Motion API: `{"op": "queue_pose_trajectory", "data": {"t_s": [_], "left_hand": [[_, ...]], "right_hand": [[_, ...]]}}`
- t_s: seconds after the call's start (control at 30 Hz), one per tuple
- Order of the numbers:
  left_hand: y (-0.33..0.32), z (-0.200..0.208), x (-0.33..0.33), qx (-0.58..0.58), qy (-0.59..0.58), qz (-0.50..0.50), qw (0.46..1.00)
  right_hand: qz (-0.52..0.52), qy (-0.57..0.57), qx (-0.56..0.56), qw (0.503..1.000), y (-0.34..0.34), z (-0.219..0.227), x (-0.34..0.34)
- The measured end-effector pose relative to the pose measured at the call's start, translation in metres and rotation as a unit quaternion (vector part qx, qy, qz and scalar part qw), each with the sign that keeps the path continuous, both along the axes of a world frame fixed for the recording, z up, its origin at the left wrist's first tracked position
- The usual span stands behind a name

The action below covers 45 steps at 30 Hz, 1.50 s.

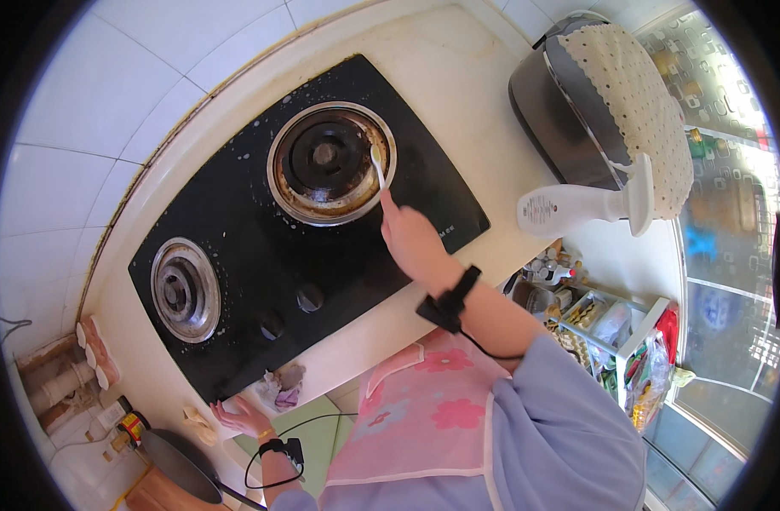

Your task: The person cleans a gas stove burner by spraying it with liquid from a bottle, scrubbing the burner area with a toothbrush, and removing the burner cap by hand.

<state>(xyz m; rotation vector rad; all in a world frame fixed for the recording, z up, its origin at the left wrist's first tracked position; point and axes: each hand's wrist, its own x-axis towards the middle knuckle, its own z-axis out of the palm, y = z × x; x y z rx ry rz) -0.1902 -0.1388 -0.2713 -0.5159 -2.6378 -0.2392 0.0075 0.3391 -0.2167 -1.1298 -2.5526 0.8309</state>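
My right hand (410, 241) is closed round the handle of a slim white toothbrush (378, 168). Its bristle end touches the browned metal drip ring (333, 209) of the larger burner (324, 155) on a black gas stove (262, 238). By the stove's near left corner, my left hand (243, 417) rests on the counter edge with fingers spread and nothing in them. A crumpled greyish-purple cloth (285, 387) lies close to it. Pale specks dot the stove top around both burners, the smaller burner (184, 290) included.
Right of the stove, a white spray bottle (569, 209) stands before a dark appliance (569, 111) under a beige cover (633, 102). A wok (186, 467) sits at lower left. Two knobs (309, 297) are near the stove's front. A shelf rack (616, 341) holds packages at right.
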Motion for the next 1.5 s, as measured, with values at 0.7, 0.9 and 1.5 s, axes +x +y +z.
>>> {"op": "queue_pose_trajectory", "data": {"t_s": [0.7, 0.9, 1.5], "left_hand": [[0.004, 0.0, -0.001, -0.02, -0.013, 0.023, 0.999], [-0.006, 0.001, 0.001, -0.06, 0.001, 0.055, 0.997], [-0.002, 0.003, -0.002, -0.156, 0.003, 0.08, 0.984]], "right_hand": [[-0.004, 0.033, 0.009, 0.999, 0.04, -0.002, -0.017], [0.021, -0.045, -0.074, 0.996, -0.003, 0.01, 0.019], [0.018, 0.065, -0.049, 0.997, 0.054, -0.003, 0.0]]}}
